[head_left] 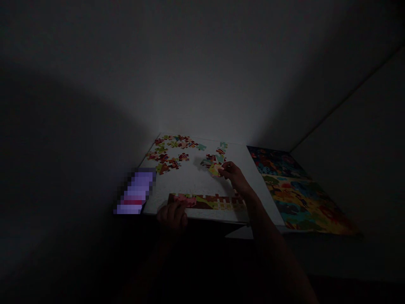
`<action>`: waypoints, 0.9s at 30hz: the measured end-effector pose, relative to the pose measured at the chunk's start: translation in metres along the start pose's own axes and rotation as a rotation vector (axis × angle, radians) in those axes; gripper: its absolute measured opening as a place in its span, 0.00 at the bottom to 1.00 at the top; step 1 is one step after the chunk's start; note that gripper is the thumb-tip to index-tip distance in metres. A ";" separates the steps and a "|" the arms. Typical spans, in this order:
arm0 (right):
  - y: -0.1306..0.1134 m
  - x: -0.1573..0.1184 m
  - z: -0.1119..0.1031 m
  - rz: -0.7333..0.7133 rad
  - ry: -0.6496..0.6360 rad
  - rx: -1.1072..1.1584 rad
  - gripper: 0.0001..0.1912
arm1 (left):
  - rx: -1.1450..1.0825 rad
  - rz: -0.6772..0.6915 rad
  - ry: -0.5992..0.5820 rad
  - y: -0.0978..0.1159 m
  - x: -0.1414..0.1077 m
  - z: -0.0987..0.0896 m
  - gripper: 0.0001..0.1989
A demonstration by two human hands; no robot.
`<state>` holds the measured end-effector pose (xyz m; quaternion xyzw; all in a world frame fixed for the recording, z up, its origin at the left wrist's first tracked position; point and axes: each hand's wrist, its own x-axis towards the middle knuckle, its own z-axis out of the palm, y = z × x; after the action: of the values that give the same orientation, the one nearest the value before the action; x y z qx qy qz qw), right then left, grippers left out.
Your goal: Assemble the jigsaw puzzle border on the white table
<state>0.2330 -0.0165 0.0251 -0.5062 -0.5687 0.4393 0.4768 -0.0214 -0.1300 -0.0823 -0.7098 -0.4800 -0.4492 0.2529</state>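
Nearest the camera, the left hand [172, 219] sits on a joined strip of jigsaw pieces [207, 202], its grip impossible to read; the right hand [234, 175] clamps a yellow-green jigsaw piece [215, 169] above the white desk [196, 185], near loose pieces [166, 152].

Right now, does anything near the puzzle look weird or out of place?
Yes: the purple patch beside the left edge of the white board looks odd. It's blocky and blurred, so I can't tell what it is. The scattered puzzle pieces look normal.
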 end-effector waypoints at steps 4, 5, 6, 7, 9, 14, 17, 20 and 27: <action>-0.002 0.000 0.030 -0.001 -0.124 0.015 0.22 | 0.003 -0.002 -0.008 0.001 0.000 -0.001 0.16; -0.002 0.001 0.038 -0.002 -0.159 0.019 0.22 | -0.008 -0.003 -0.009 0.001 0.001 -0.001 0.17; -0.002 0.002 0.046 -0.003 -0.193 0.024 0.21 | -0.019 -0.006 -0.011 0.001 0.001 -0.002 0.17; -0.002 0.003 0.054 -0.001 -0.223 0.027 0.22 | -0.028 -0.009 -0.011 0.001 0.001 -0.002 0.18; 0.000 0.006 0.068 0.008 -0.283 0.023 0.23 | -0.032 -0.016 -0.015 0.002 0.001 -0.002 0.18; -0.001 0.013 0.094 -0.021 -0.407 -0.004 0.22 | -0.032 -0.039 -0.014 0.004 0.000 -0.002 0.17; -0.002 0.015 0.103 -0.027 -0.462 0.004 0.19 | -0.027 -0.038 -0.018 0.005 0.002 -0.003 0.18; -0.001 0.016 0.108 -0.024 -0.493 0.008 0.18 | 0.008 -0.024 -0.014 0.005 0.006 -0.006 0.18; 0.012 0.015 0.114 -0.017 -0.483 0.039 0.19 | -0.009 -0.032 -0.001 0.006 0.006 -0.006 0.18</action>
<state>0.1215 -0.0023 -0.0032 -0.3725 -0.6619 0.5546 0.3400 -0.0175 -0.1347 -0.0735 -0.7033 -0.4895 -0.4551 0.2423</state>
